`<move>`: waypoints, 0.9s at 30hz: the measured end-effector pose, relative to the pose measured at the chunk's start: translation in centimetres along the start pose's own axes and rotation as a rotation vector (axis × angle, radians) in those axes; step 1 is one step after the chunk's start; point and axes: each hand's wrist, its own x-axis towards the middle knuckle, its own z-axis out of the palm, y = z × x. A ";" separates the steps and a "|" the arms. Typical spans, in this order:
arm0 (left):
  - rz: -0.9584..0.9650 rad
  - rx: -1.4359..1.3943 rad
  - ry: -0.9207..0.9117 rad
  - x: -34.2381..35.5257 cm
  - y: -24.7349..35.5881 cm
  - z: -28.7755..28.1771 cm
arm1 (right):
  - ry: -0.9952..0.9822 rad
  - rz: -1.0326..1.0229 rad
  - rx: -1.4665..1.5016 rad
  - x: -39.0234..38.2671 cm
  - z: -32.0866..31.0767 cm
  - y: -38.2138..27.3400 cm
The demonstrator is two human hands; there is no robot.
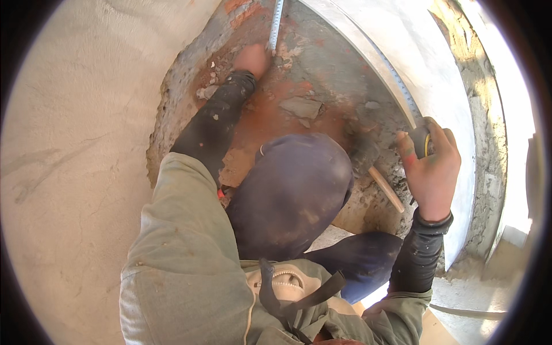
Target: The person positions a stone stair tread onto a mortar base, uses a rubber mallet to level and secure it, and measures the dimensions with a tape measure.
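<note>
My right hand (432,167) is wrapped round a dark tape measure case (420,140) with a yellow edge, at the right. From the case the pale tape blade (397,77) runs up along the curved border of a white panel and out of the top of the view. A further stretch of blade comes down from the top edge to my left hand (253,61). That hand is closed at the blade's end, low over the rough floor at the far left; its fingertips are mostly hidden.
A wooden handle (386,188) lies right of my knee (299,190), its far end dark and blurred. Broken mortar pieces (302,107) and reddish dust cover the rough floor. A pale plastered wall (75,144) rises at left; the smooth white panel (454,86) stands at right.
</note>
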 end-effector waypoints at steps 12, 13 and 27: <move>-0.064 -0.100 0.089 -0.4 -0.6 0.7 | -0.010 0.017 -0.031 0.0 -0.1 -1.4; -0.065 -0.113 0.094 -0.3 -0.7 0.8 | -0.012 0.015 -0.026 0.0 -0.1 -1.4; -0.044 -0.111 0.106 -0.2 -0.6 0.4 | -0.007 -0.023 -0.022 -0.2 0.2 -0.3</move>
